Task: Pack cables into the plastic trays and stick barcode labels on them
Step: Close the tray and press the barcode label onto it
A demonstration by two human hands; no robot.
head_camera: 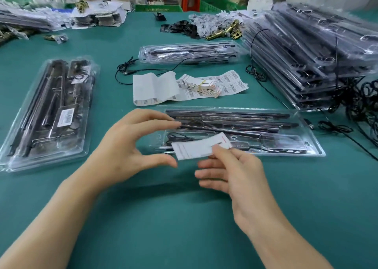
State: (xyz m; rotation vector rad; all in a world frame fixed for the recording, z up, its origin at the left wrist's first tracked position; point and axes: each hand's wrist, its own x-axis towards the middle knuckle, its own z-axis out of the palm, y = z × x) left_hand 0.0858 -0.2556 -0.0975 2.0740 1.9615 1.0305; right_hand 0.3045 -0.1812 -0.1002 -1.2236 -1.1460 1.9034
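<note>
A clear plastic tray (313, 144) with dark rods and a black cable inside lies across the green table in front of me. My right hand (231, 172) pinches a white paper label strip (196, 148) just above the tray's near left part. My left hand (131, 144) hovers to the left of the strip, thumb and fingers spread in a wide C and holding nothing. Barcode label sheets (229, 82) and a banded bundle of labels (202, 87) lie behind the tray. A packed tray with a label stuck on it (51, 113) rests at the left.
A tall stack of packed trays (311, 50) fills the right side, with loose black cables (360, 103) beside it. Another tray (190, 52) and a cable (126, 68) lie farther back. Brass hardware (225, 31) and paper packs (98, 15) sit along the far edge.
</note>
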